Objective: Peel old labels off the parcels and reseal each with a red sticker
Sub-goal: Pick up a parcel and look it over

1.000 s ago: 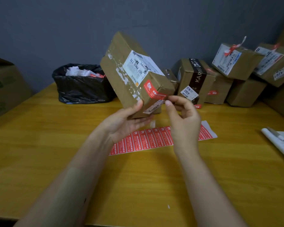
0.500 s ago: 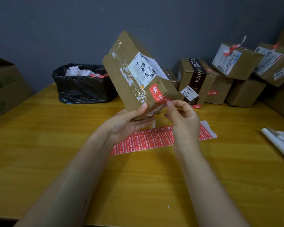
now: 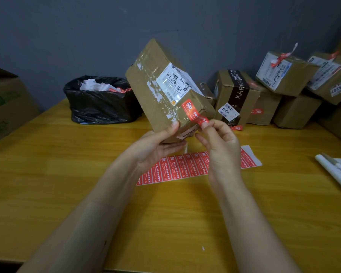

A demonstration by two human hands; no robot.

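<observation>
I hold a brown cardboard parcel [image 3: 152,91] tilted up above the table. My left hand [image 3: 156,143] grips its lower corner from beneath, thumb on the front face. A white shipping label [image 3: 173,83] sits on its top face, with torn label scraps beside it. A red sticker [image 3: 193,112] wraps over the parcel's near edge, and its lower end stands lifted off the box. My right hand [image 3: 219,142] pinches that loose end between thumb and forefinger. A sheet of red stickers [image 3: 177,168] lies flat on the table under my hands.
A black bin bag [image 3: 98,103] with paper scraps stands at the back left. Several labelled parcels [image 3: 283,83] are stacked at the back right. A large carton [image 3: 6,103] is at the left edge, rolled white paper [image 3: 337,172] at the right. The yellow wooden table [image 3: 47,174] spreads around.
The parcel has tilted a little further and dropped slightly. My right hand has taken the red sticker's lower end and pulled it away from the box edge.
</observation>
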